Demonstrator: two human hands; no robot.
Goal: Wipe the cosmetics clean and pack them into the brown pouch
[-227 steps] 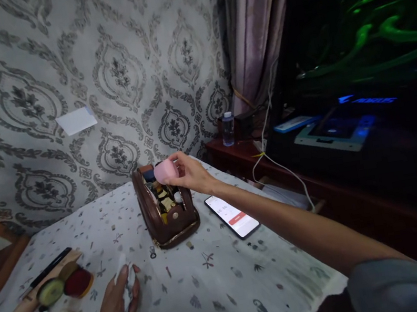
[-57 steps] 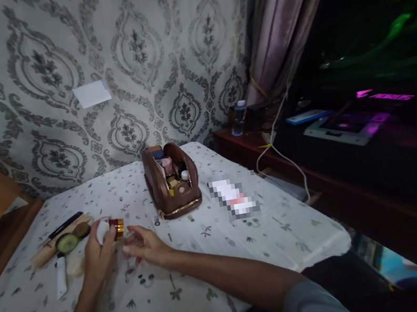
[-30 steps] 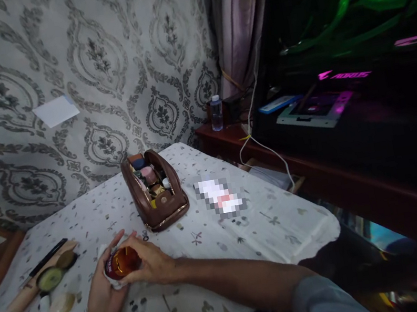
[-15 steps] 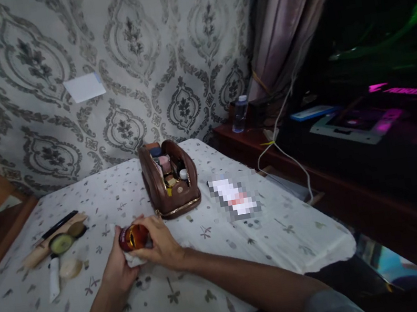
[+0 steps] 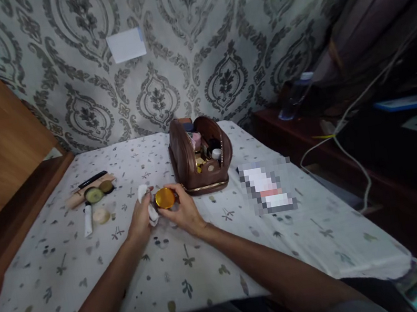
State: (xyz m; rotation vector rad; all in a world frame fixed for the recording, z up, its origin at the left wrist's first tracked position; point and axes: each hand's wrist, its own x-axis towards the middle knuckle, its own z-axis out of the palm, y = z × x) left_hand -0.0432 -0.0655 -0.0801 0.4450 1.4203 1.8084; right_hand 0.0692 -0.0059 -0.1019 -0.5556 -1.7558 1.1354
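My right hand (image 5: 185, 212) is closed around a small round jar (image 5: 165, 198) with a shiny gold end turned up toward me. Beside it, my left hand (image 5: 141, 216) grips a crumpled white tissue (image 5: 144, 193) that lies close against the jar's left side. Just behind my right hand stands a brown makeup bag (image 5: 206, 176), unzipped, with several cosmetics inside, among them a white-capped item (image 5: 216, 153). To the left on the cloth lie a round greenish compact (image 5: 94, 195), a white tube (image 5: 88, 220) and a pale round puff (image 5: 100, 215).
A patterned white cloth (image 5: 197, 280) covers the table. A dark pen-like stick (image 5: 93, 179) lies at the left. Right of the bag is a blurred-out flat object (image 5: 266, 189). A water bottle (image 5: 296, 96) and a white cable (image 5: 363, 172) are at the dark desk.
The view has swung left, so everything appears further right. The jar has turned from its dark red labelled side to its gold end, and the tissue now sits at its left side.
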